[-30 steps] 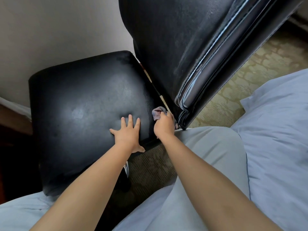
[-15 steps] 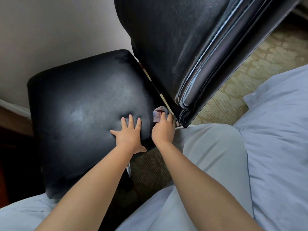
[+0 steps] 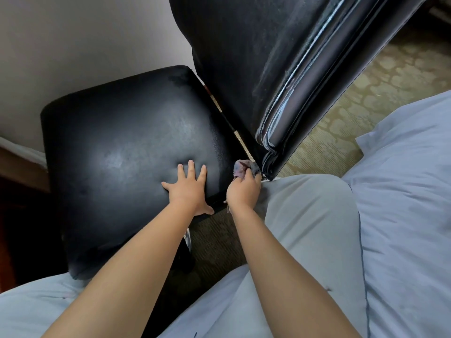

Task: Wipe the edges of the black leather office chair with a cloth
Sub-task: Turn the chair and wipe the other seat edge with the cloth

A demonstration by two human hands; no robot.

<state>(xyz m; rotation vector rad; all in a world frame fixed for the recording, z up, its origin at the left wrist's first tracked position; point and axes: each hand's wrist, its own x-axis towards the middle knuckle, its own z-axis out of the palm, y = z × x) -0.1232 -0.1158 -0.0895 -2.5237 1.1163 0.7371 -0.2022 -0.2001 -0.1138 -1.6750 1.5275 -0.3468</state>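
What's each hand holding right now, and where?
Right hand grips the cloth, bunched at its near end. Left hand holds nothing, flat on the seat.

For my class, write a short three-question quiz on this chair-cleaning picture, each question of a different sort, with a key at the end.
1. True or false: the left hand lies flat, fingers spread, on the chair seat.
2. Multiple choice: the cloth is held at
A. the front edge of the seat
B. the corner where the seat meets the backrest
C. the top of the backrest
3. Fill the gap: the cloth is gripped by the ____ hand.

Key:
1. True.
2. B.
3. Right: the right hand curls round the cloth, beside the person's grey-clad knee.
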